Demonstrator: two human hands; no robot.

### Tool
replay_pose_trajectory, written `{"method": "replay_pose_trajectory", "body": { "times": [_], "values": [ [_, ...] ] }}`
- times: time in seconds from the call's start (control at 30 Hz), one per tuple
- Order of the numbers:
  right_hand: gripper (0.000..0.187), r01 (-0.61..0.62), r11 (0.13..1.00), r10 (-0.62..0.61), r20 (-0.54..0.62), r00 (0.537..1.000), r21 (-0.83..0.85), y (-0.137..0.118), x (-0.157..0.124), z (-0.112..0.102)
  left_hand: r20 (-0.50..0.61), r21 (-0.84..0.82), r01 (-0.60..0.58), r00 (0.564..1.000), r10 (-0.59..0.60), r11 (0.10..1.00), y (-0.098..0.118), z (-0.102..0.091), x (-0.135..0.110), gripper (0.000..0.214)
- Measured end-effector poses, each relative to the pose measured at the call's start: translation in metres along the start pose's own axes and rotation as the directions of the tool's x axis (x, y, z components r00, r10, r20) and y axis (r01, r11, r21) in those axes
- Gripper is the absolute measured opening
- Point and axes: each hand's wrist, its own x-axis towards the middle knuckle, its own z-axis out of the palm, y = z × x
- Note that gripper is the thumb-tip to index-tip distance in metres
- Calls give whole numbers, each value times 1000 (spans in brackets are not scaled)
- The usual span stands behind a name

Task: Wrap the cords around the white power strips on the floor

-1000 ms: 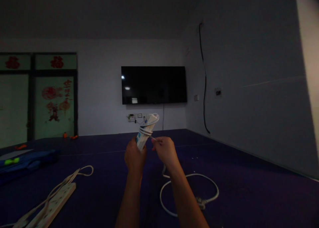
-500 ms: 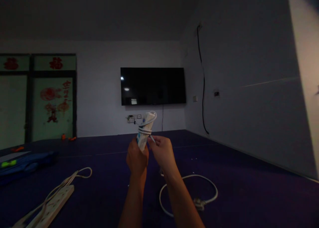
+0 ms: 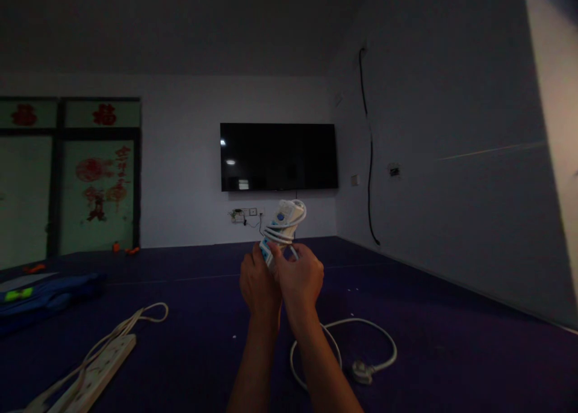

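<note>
A white power strip with blue markings (image 3: 287,212) is tilted up in front of me, several turns of its white cord (image 3: 277,236) wound around its middle. My left hand (image 3: 261,283) is closed around the lower end of the strip. Close beside it, my right hand (image 3: 300,274) pinches the cord near the windings, its fingers against the strip. The loose length of cord hangs behind my right forearm and loops on the purple surface, ending in a white plug (image 3: 361,372).
At the lower left lies a second power strip (image 3: 102,368) with its cord folded along it. Behind it are a blue cloth item (image 3: 58,295) and small orange objects (image 3: 130,251). A television (image 3: 279,157) hangs on the far wall; a black cable (image 3: 371,178) runs down the right wall.
Both hands and the power strip have shifted right. The strip has turned, showing more of its blue-marked face, and my right hand has come closer to my left.
</note>
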Motion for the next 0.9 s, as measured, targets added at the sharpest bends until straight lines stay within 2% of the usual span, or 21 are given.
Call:
{"method": "replay_pose_trajectory", "body": {
  "times": [0.17, 0.3, 0.4, 0.5, 0.6, 0.67, 0.73, 0.9],
  "values": [
    [40, -13, 997, 15, -28, 999, 82, 9, 9, 0, 110, -145, 33, 994, -17, 989, 7, 2, -2, 44],
    [40, 20, 975, -12, -36, 999, 223, 14, 14, -3, 250, -427, 69, 967, 44, 902, 6, -5, 7, 40],
    [38, 22, 939, -28, 12, 1000, 343, 14, 17, -5, 374, -645, 162, 919, 124, 747, -4, -13, 17, 46],
    [38, -54, 876, 2, 109, 994, 480, 10, 18, -8, 508, -769, 350, 842, 180, 535, -18, -23, 24, 55],
    [38, -159, 780, 20, 230, 973, 605, 5, 18, -10, 610, -790, 546, 745, 271, 279, -28, -33, 26, 56],
    [38, -229, 721, 25, 306, 952, 653, 3, 19, -12, 641, -762, 630, 702, 309, 149, -31, -35, 23, 59],
    [40, -278, 678, 27, 355, 935, 680, 1, 19, -14, 662, -728, 682, 675, 324, 68, -30, -34, 20, 60],
    [41, -302, 647, -12, 405, 914, 700, -1, 18, -18, 698, -651, 758, 617, 363, -37, -21, -25, 13, 51]
  ]
}}
